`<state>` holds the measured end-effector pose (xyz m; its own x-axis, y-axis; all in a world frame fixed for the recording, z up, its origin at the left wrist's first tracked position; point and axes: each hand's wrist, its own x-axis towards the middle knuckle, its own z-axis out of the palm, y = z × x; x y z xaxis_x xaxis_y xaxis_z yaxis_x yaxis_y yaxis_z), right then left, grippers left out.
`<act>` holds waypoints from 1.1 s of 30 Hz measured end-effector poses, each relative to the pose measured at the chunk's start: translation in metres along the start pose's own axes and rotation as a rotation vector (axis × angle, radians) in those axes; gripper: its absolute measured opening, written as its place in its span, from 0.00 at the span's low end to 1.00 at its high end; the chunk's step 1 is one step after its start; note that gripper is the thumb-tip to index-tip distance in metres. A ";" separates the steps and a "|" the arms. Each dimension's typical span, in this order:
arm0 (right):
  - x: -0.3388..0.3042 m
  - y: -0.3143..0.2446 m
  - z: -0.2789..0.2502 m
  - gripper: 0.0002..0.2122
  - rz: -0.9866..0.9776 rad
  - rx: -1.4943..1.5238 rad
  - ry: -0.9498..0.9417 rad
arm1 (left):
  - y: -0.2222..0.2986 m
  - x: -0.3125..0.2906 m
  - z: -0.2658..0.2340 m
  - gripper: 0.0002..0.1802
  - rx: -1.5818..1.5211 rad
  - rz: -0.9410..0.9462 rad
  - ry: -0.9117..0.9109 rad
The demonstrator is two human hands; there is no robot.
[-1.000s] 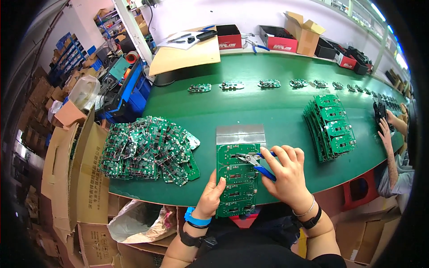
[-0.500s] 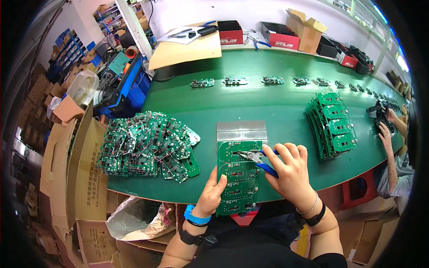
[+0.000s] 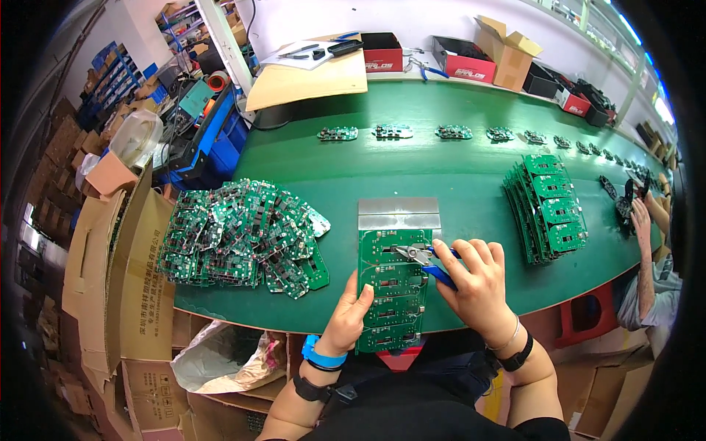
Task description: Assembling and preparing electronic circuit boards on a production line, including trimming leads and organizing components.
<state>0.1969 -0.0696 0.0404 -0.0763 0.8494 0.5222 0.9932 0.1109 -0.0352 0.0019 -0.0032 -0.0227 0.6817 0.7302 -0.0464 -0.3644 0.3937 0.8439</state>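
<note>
Well, the left hand [image 3: 347, 322] has its fingers pinching the left edge of a green circuit board [image 3: 388, 314], which reaches past the near edge of the surface [image 3: 441, 173], just below a metal plate [image 3: 398, 214]. The right hand [image 3: 476, 292] has its fingers wrapped round blue-handled pliers [image 3: 440, 275], tips over the board's top section. Loose boards [image 3: 235, 235] lie heaped leftward.

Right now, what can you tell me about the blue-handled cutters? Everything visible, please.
The cutters are a small hand tool with silvery, metal-looking jaws and blue handles that look plastic-covered. The right hand grips the handles, partly hiding them. The tool points leftward, its tip over the upper part of the green circuit board panel; whether the tip touches it, I cannot tell.
</note>
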 end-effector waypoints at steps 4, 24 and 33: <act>-0.001 0.005 -0.005 0.22 0.104 0.083 0.168 | 0.004 0.000 0.001 0.25 -0.053 -0.014 0.037; -0.021 -0.011 -0.002 0.22 0.099 0.190 0.000 | 0.013 0.000 -0.010 0.34 -0.946 -0.126 -0.313; -0.019 -0.011 -0.025 0.24 0.120 0.216 0.036 | 0.024 -0.003 0.005 0.19 -0.247 0.102 0.050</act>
<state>0.1897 -0.1002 0.0521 0.0477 0.8444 0.5336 0.9529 0.1218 -0.2779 -0.0059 0.0011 0.0001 0.6033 0.7975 0.0005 -0.5774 0.4363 0.6901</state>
